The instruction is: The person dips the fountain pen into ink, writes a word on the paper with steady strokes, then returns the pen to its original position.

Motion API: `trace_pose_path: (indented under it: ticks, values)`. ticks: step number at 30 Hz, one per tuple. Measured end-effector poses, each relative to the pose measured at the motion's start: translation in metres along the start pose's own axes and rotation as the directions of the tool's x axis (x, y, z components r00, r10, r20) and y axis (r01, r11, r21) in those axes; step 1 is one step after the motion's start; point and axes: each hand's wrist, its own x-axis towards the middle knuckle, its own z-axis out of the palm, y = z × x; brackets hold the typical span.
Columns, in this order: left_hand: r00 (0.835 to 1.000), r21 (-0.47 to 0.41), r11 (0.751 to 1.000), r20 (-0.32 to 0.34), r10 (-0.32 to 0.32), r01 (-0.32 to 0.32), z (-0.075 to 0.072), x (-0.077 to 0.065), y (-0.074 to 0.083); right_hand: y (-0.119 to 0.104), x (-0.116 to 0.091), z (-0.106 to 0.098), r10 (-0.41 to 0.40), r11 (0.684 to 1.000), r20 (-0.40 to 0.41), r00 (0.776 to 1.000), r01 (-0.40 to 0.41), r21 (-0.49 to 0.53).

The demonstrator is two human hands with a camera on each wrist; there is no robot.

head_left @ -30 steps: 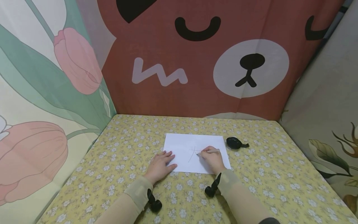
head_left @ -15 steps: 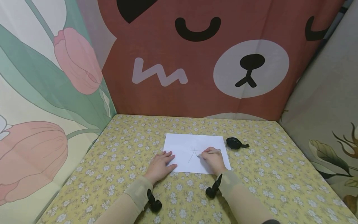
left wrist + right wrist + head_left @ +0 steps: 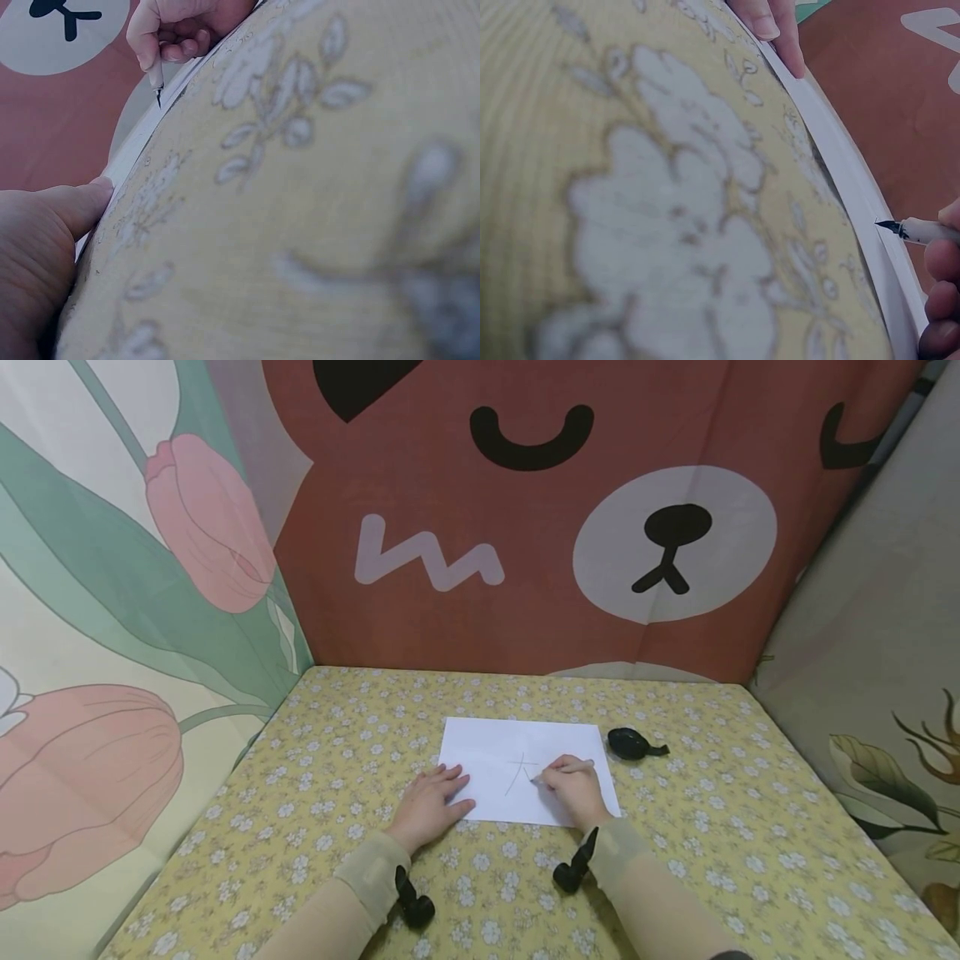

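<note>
- We saw the pen shift only a little over the last second: its tip slid down and rightward, in the lower middle of the frame
- With it the short stroke, to the right of the long line, grew longer, and we judged that this was the mark being drawn
- We read the nib as touching the paper in the wrist views, though its tip was too fine for us to be sure
- The right hand, over the right half of the paper, pinched the pen, whose far end pointed to the right of the frame
- The left hand lay spread, fingertips and thumb tip on the paper's left part and palm over the tablecloth; it had not visibly moved, and we supposed that it steadied the sheet
- The paper lay flat where it had been, in the lower middle of the frame, and also bore a crossbar through the long line's upper part
- The black object sat unmoved just right of the paper, apart from it; we could not tell what it was
</note>
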Motion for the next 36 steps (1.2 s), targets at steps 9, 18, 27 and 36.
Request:
trace_pose_path:
  ticks: [9,18,27,36]
  values:
    - [1.0,0.0,1.0,0.001,-0.002,0.002,-0.0007,-0.0001,0.0009,-0.0025,-0.0018,-0.0008,0.009,1.0,-0.015,1.0,-0.009,0.009]
    - [1.0,-0.002,1.0,0.002,-0.007,0.007,0.0001,0.0,0.0002,-0.0032,-0.0039,-0.0022,0.017,1.0,-0.023,1.0,-0.016,0.02]
    - [1.0,-0.004,1.0,0.004,-0.006,0.006,-0.0013,-0.0004,0.0011,-0.0038,-0.0066,-0.0048,0.019,1.0,-0.012,1.0,-0.019,0.014]
    - [1.0,0.006,1.0,0.006,-0.008,0.008,-0.0018,0.0,0.0018,-0.0059,-0.0087,-0.0058,0.038,0.999,-0.013,0.999,-0.038,-0.001]
